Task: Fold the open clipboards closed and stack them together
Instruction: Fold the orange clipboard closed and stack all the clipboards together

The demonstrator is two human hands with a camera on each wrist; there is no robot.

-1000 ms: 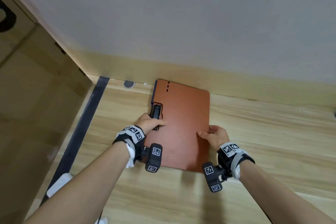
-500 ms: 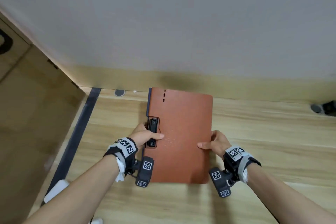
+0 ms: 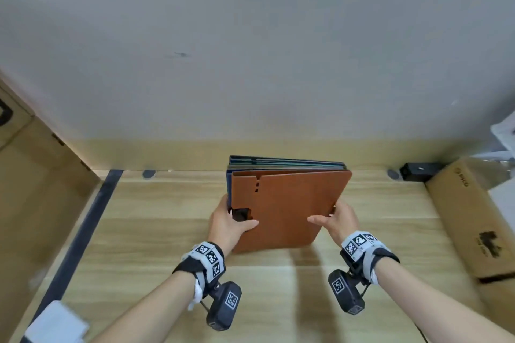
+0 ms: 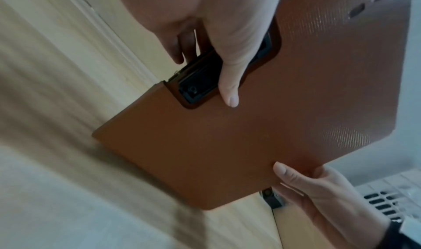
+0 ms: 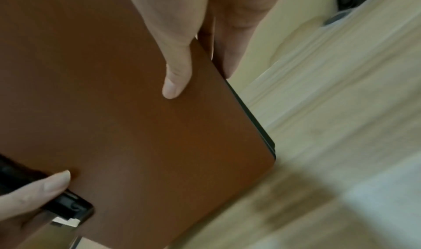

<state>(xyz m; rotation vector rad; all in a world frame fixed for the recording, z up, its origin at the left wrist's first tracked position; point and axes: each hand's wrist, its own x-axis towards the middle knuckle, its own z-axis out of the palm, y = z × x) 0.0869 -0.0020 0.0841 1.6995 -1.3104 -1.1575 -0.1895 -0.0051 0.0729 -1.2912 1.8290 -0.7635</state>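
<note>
A stack of closed clipboards [image 3: 287, 209] is tilted up off the wooden table, a brown one [image 4: 262, 127] in front and dark blue and green ones [image 3: 284, 163] behind it. My left hand [image 3: 227, 221] grips the stack's left edge, thumb across the black clip [image 3: 241, 214]. My right hand [image 3: 338, 218] grips the right edge, thumb on the brown cover [image 5: 114, 91] and fingers behind. The rear covers are hidden.
A cardboard box [image 3: 471, 220] lies along the table's right side, with a small black device [image 3: 418, 171] behind it at the wall. Another cardboard box [image 3: 36, 189] stands at the left. A white object [image 3: 55, 324] sits at the near left corner.
Both hands have raised the stack from lying flat on the table to a tilted, nearly upright position, so the blue and green clipboards behind the brown one show along the top.
</note>
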